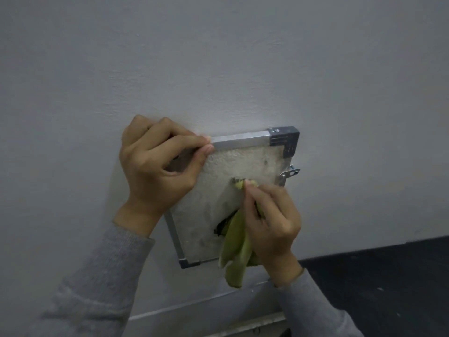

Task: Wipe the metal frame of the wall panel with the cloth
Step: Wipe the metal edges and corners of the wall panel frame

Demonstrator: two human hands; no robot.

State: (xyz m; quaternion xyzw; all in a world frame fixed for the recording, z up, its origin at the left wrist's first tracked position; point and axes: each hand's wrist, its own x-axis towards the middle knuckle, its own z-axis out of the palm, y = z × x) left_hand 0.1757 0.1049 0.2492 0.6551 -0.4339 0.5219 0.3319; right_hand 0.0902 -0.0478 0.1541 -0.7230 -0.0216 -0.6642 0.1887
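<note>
A small square wall panel (218, 190) with a rough grey face and a silver metal frame (240, 141) stands swung out from the white wall. My left hand (155, 171) pinches the frame's top edge near its left corner. My right hand (269, 220) is shut on a green cloth (237, 246) and presses a bunched tip of it against the panel's face near the middle. The rest of the cloth hangs down over the panel's lower right. A dark hole (220, 228) shows in the face beside the cloth.
A dark grey corner piece (284, 139) caps the frame's top right, with a metal latch tab (290, 172) just below it. A metal strip (194, 305) runs along the wall's base. Black floor (388, 283) lies at the lower right.
</note>
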